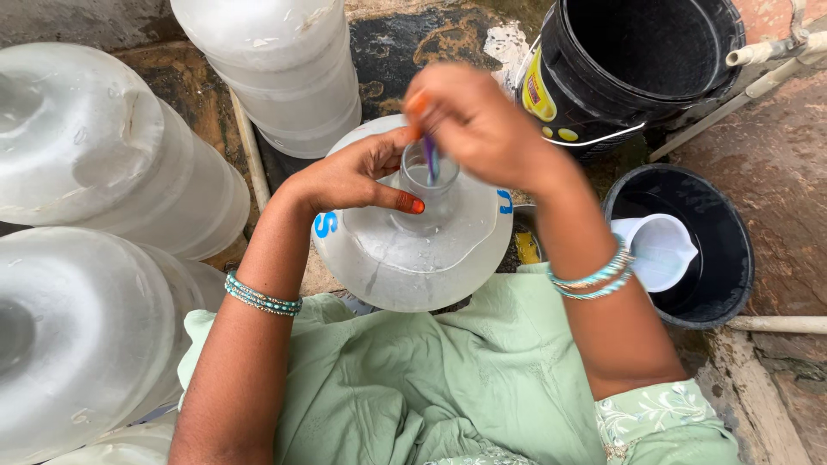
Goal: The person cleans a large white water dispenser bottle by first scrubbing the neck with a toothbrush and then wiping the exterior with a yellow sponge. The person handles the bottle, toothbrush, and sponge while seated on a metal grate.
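Our left hand [362, 176] grips the neck of the clear water jug [413, 250] — our right hand [478, 125], just above its mouth, pinches a thin purple stick [430, 159] dipped inside.

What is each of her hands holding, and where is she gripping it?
The left hand grips the big clear water jar by its neck. The right hand holds a thin purple stick by its top end, dipped into the jar's mouth.

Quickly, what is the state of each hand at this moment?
Left hand: closed around the neck of the clear water jug, steadying it.
Right hand: closed on a thin purple tool that dips into the jug's mouth; blurred.
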